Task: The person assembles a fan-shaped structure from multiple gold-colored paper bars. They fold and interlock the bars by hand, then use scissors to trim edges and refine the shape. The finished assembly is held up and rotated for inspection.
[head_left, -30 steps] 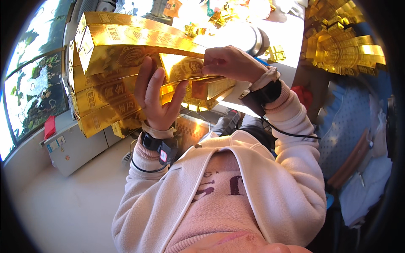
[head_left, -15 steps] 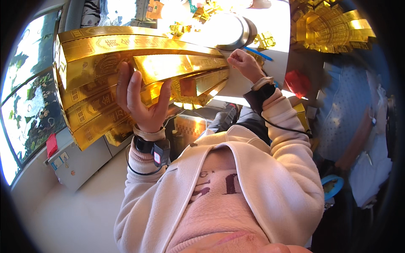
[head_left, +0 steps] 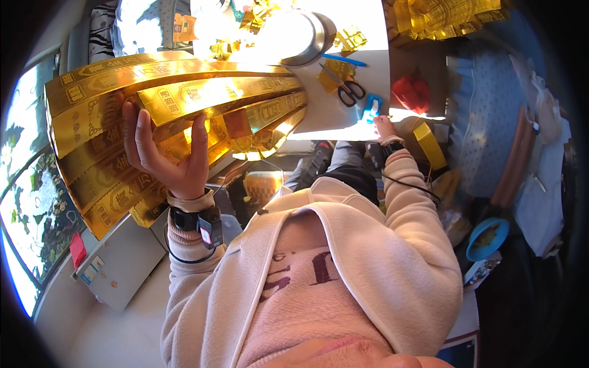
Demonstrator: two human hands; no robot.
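A large flared piece of shiny gold foil paper strips (head_left: 92,132), folded and joined in overlapping rows, spreads across the left. My left hand (head_left: 175,165) holds it at the middle, fingers against the strips and thumb apart on the right side of a bright raised strip. At the table's near edge, my right hand (head_left: 384,127) has its fingers curled at the lower end of a blue tape dispenser (head_left: 372,108). Whether tape is between those fingers is too small to tell. Black-handled scissors (head_left: 351,93) lie beside the dispenser.
On the white table (head_left: 325,122) are a round metal container (head_left: 313,40), a blue pen (head_left: 343,59) and loose gold pieces (head_left: 351,38). A red bag (head_left: 411,94) is right of the table. Another gold foil piece (head_left: 451,18) sits far right; a blue basin (head_left: 488,239) stands lower right.
My right hand has moved from the gold piece's right end to the tape dispenser at the near table edge. The view has shifted right; my left hand keeps its place on the foil.
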